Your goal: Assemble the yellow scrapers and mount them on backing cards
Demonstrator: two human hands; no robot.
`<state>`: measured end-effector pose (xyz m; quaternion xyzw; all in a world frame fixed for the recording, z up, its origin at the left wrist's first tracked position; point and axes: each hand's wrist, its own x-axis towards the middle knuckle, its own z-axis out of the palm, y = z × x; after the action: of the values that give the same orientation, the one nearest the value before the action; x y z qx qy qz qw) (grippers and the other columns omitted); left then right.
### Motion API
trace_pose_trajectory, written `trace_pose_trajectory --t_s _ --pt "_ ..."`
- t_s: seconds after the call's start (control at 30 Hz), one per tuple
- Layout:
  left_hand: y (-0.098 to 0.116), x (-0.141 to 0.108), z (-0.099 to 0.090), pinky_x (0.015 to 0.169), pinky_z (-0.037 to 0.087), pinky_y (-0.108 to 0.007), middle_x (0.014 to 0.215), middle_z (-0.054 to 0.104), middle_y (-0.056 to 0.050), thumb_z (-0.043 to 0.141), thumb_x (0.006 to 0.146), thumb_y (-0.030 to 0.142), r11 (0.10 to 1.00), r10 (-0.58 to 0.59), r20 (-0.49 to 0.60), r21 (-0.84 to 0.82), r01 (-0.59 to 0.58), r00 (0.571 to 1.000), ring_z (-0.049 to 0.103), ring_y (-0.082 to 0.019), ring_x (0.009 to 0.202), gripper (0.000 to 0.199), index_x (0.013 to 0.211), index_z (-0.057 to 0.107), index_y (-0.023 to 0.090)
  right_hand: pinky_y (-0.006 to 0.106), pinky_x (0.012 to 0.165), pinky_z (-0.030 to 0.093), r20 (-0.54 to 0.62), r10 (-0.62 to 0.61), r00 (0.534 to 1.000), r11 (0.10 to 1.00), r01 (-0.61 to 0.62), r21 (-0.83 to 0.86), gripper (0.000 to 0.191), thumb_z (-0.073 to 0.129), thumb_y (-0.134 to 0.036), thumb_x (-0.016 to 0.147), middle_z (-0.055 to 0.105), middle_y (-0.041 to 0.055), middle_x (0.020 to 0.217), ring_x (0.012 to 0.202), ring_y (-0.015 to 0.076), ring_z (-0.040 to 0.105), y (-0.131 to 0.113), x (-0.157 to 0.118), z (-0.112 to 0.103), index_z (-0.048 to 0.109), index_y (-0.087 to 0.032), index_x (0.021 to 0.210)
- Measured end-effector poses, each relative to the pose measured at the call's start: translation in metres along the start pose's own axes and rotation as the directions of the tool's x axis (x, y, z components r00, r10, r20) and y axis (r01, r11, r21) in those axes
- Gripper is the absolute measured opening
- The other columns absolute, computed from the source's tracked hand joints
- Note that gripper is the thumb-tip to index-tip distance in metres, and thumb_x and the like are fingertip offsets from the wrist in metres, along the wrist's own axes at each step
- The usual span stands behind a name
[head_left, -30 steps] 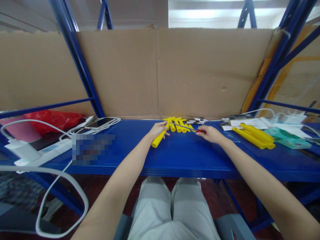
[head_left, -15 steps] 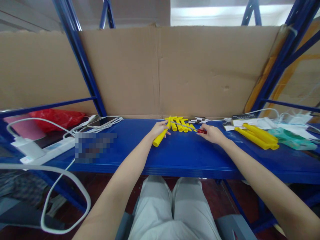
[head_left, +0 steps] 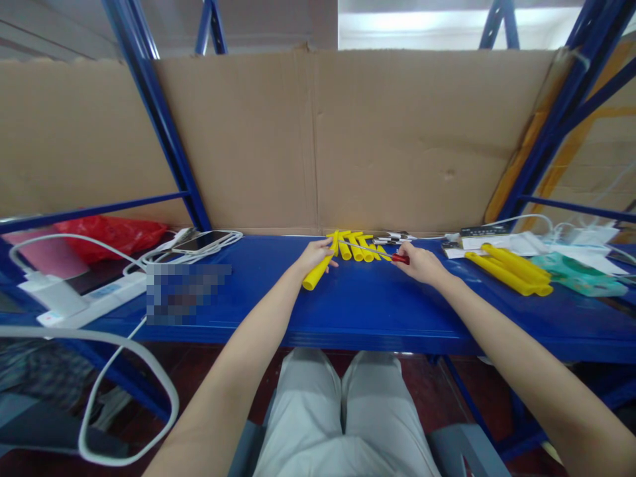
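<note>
Tube [head_left: 315, 275], one and yellow, sits over the middle of the blue shelf [head_left: 377, 305], in the person's left hand [head_left: 318, 257], whose fingers I see clamped around it, its wide end tilted toward the near edge. The right hand [head_left: 421, 262] is closed on the handle of one red-handled screwdriver [head_left: 400, 260]; its shaft runs left to the tube's narrow end, though I cannot tell from here whether they touch. Just beyond the shaft, near the far edge, I count three larger yellow pieces [head_left: 356, 252] in a row, with smaller ones overlapping too much to count. Black-and-white items [head_left: 392, 237] lie behind them along the far edge. Toward the right end I make out at least two long yellow tubes [head_left: 507, 271] beside one green packet [head_left: 579, 273]. Toward the left end are one phone [head_left: 211, 241], one white power strip [head_left: 112, 297] and one red bag [head_left: 116, 238].
</note>
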<state>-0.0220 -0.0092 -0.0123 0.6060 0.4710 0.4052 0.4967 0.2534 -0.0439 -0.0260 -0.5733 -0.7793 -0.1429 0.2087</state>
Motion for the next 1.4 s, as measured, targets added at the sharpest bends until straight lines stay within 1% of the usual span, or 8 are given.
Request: trace_pose_trajectory --t_s 0.27,0.5,0.67,0.8,0.9,1.03,1.27,1.4 --pt "0.0022 -0.0007 -0.0006 0.038 0.042 -0.017 0.132 0.051 -0.017 0.046 0.083 0.005 1.000 -0.012 0.002 0.022 0.012 1.000 0.065 -0.010 0.056 0.066 0.145 0.030 0.018 0.028 0.055 0.033 0.003 0.008 1.000 0.999 -0.008 -0.041 0.019 0.048 -0.041 0.084 0.068 0.0054 0.081 0.072 0.0217 0.062 -0.0017 -0.0008 -0.0020 0.055 -0.023 0.087" --pt "0.0025 -0.0008 -0.0009 0.039 0.042 -0.017 0.134 0.050 -0.017 0.048 0.081 0.005 1.000 0.000 -0.019 0.031 0.001 1.000 0.065 -0.010 0.055 0.066 0.144 0.032 0.018 0.029 0.059 0.037 0.026 -0.016 1.000 1.000 0.016 -0.006 0.026 0.041 -0.038 0.089 0.070 0.0086 0.092 0.079 0.0228 0.064 -0.0062 -0.0019 -0.0059 0.060 -0.022 0.093" --pt "0.0023 0.0002 -0.0017 0.039 0.042 -0.017 0.131 0.052 -0.017 0.051 0.081 0.007 1.000 -0.004 -0.008 0.030 0.005 1.000 0.065 -0.010 0.054 0.067 0.144 0.032 0.020 0.027 0.056 0.036 0.003 -0.013 1.000 1.000 0.013 0.000 0.023 0.050 -0.041 0.083 0.069 0.0056 0.085 0.074 0.0223 0.063 -0.0016 -0.0010 -0.0016 0.055 -0.023 0.096" --pt "0.0029 -0.0007 -0.0010 0.038 0.042 -0.018 0.130 0.052 -0.017 0.048 0.081 0.005 1.000 -0.010 -0.008 0.021 0.010 1.000 0.064 -0.010 0.053 0.066 0.144 0.032 0.018 0.026 0.054 0.033 -0.023 -0.013 1.000 1.000 0.012 -0.016 0.014 0.052 -0.032 0.080 0.068 0.0039 0.078 0.068 0.0207 0.062 0.0018 0.0001 0.0007 0.051 -0.024 0.092" --pt "0.0034 -0.0012 -0.0006 0.038 0.041 -0.018 0.131 0.052 -0.016 0.049 0.081 0.005 1.000 -0.007 -0.018 0.020 0.007 1.000 0.064 -0.010 0.053 0.065 0.143 0.033 0.019 0.026 0.054 0.032 -0.021 -0.022 1.000 1.000 0.022 -0.003 0.011 0.051 -0.032 0.081 0.067 0.0047 0.078 0.068 0.0207 0.061 0.0005 -0.0002 -0.0009 0.051 -0.023 0.088" --pt "0.0039 -0.0016 -0.0003 0.037 0.041 -0.018 0.134 0.050 -0.017 0.047 0.081 0.004 1.000 -0.005 -0.019 0.026 0.005 1.000 0.064 -0.010 0.052 0.066 0.143 0.033 0.019 0.027 0.055 0.033 0.003 -0.044 0.999 0.999 0.044 0.010 0.016 0.049 -0.038 0.083 0.067 0.0051 0.080 0.072 0.0208 0.061 -0.0008 -0.0011 -0.0042 0.054 -0.023 0.084" --pt "0.0009 0.0010 -0.0015 0.038 0.042 -0.018 0.136 0.047 -0.017 0.048 0.080 0.005 0.999 0.008 -0.004 0.032 -0.007 1.000 0.065 -0.010 0.054 0.067 0.144 0.032 0.019 0.028 0.058 0.036 0.023 -0.029 0.999 1.000 0.029 0.010 0.021 0.044 -0.037 0.087 0.069 0.0073 0.088 0.077 0.0218 0.062 -0.0018 -0.0017 -0.0065 0.058 -0.022 0.090" --pt "0.0001 0.0021 -0.0023 0.039 0.043 -0.018 0.136 0.047 -0.018 0.048 0.081 0.006 0.999 0.004 -0.002 0.042 -0.004 1.000 0.065 -0.010 0.056 0.067 0.144 0.031 0.019 0.027 0.058 0.036 0.016 -0.015 1.000 1.000 0.015 0.006 0.021 0.050 -0.039 0.084 0.069 0.0068 0.087 0.075 0.0214 0.063 -0.0032 -0.0014 -0.0048 0.058 -0.022 0.092"
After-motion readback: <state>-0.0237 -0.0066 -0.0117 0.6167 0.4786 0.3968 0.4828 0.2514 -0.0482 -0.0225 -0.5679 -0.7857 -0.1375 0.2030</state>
